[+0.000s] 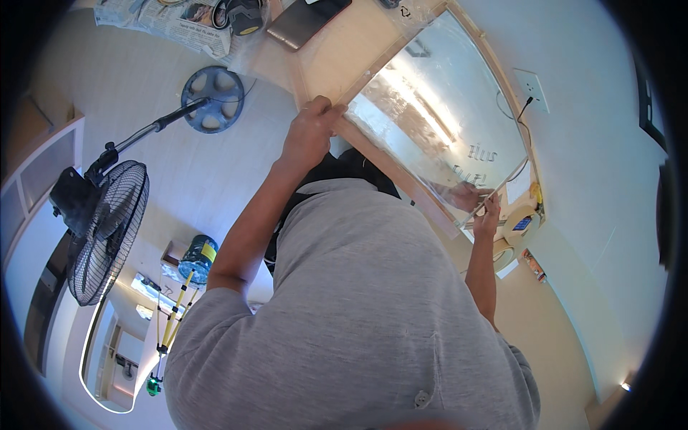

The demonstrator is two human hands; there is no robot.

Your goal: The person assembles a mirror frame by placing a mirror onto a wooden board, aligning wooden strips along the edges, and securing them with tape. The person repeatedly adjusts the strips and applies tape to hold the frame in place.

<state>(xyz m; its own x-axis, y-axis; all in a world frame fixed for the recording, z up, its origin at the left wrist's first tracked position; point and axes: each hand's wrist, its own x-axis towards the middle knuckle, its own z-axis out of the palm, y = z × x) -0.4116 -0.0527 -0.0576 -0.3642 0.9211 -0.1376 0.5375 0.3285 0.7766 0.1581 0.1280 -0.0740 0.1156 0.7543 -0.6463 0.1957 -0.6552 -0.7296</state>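
A mirror-like glass pane [430,107] lies on a wooden table with a raised rim [390,154], reflecting a bright light and some dark lettering. My left hand [309,136] is closed at the pane's left near corner, its fingertips meeting the glass beside the wooden rim. At the pane's right end my right hand [486,216] pinches the edge between thumb and fingers. A reflection of that hand shows in the glass next to it. The undersides of both grips are hidden.
A phone [308,21] and newspaper [179,29] lie beyond my left hand. Tape rolls [521,222] sit beside my right hand, below a wall socket with a cable [530,89]. A standing fan [111,229], a blue bucket [198,256] and a yellow tripod [172,319] stand left.
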